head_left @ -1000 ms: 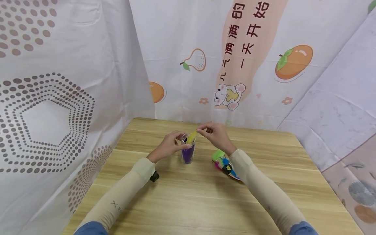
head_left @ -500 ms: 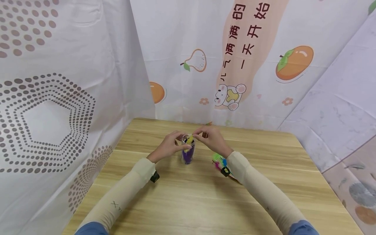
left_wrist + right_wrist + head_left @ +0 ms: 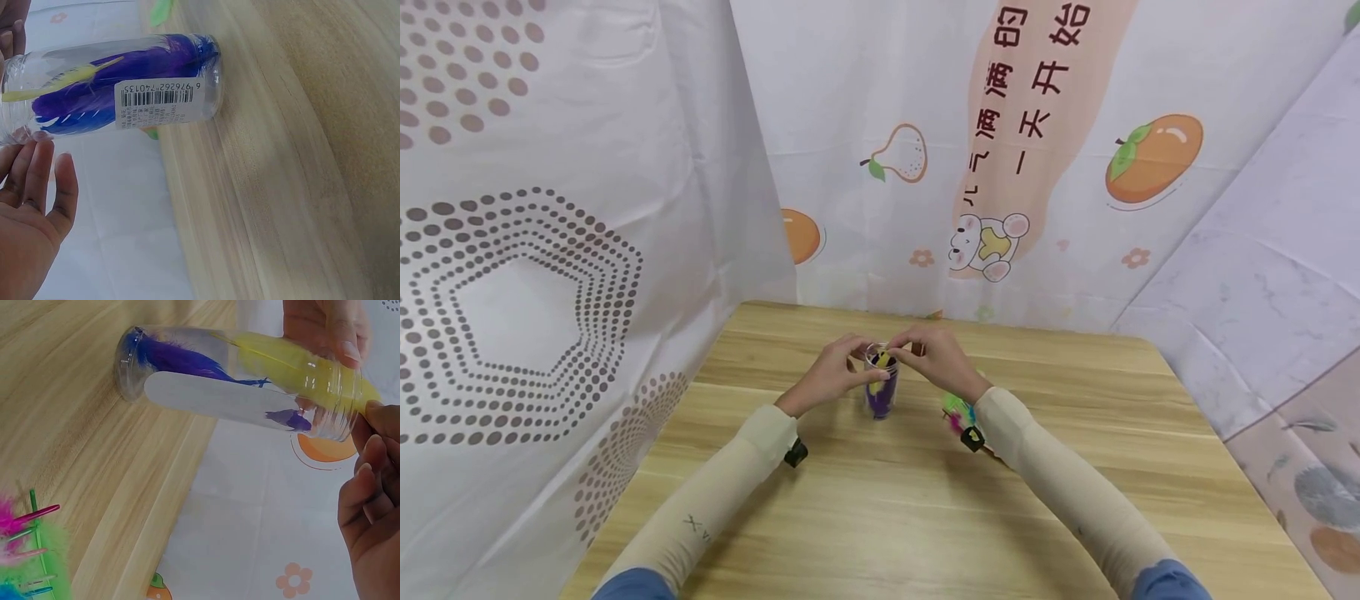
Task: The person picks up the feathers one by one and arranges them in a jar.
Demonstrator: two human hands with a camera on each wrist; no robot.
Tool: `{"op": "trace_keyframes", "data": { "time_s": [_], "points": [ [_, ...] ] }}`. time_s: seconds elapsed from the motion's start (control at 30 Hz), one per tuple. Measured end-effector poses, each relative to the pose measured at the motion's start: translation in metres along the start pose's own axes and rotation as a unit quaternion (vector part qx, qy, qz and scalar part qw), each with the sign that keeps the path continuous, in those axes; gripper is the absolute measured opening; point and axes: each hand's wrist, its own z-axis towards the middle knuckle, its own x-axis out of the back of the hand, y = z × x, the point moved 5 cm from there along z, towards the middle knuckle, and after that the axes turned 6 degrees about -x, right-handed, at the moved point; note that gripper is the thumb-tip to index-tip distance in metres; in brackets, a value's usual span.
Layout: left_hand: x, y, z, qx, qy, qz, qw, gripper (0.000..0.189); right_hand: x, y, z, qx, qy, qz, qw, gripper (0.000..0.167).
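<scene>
A yellow flat-vaned feather [image 3: 281, 362] slants inside a clear, straight-sided plastic or glass jar [image 3: 130, 378], its slender end pointing down and its upper end just past the mouth. There the right hand [image 3: 936, 358] pinches it between thumb and finger. The left hand [image 3: 831, 371] holds the jar by its neck, thumb on one side and fingers on the other, while the base stands upright on the pale wooden table [image 3: 880, 517].

I'd expect the feather to weigh almost nothing, with a stiffish shaft and a soft vane that crumples or splits if forced against the rim. A light pinch near the end, in line with the shaft, should serve best. The jar looks smooth and could slip or tip, so the ridged neck seems the sound place to steady it.

The feather is bright lemon yellow, broad towards the mouth, with a fine shaft line showing through the wall. Deep purple and blue feathers [image 3: 69, 106] lie lengthwise in the jar, and a white barcode label [image 3: 159, 103] sits on its side.
</scene>
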Motion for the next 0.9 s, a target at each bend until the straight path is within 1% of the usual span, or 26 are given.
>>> {"op": "trace_keyframes", "data": {
  "time_s": [0.1, 0.4, 0.57, 0.73, 0.9],
  "points": [
    [0.0, 0.0, -0.002, 0.003, 0.0, 0.001, 1.0, 0.055, -0.003, 0.0, 0.0, -0.002, -0.011, 0.001, 0.9999, 0.012],
    [0.0, -0.002, -0.004, 0.006, 0.001, -0.016, 0.9999, 0.055, -0.013, 0.001, 0.002, -0.014, -0.044, 0.009, 0.9989, 0.016],
    [0.001, 0.0, -0.002, 0.007, -0.001, -0.013, 0.9999, 0.054, -0.012, 0.001, 0.005, -0.013, -0.04, 0.008, 0.9991, 0.014],
    [0.003, 0.0, 0.0, -0.001, -0.001, -0.011, 0.9999, 0.052, -0.012, 0.0, 0.007, -0.011, -0.035, 0.003, 0.9993, 0.012],
    [0.003, 0.002, -0.001, -0.008, -0.001, -0.021, 0.9997, 0.051, -0.012, 0.001, 0.006, -0.008, -0.024, -0.004, 0.9997, 0.012]
  ]
}}
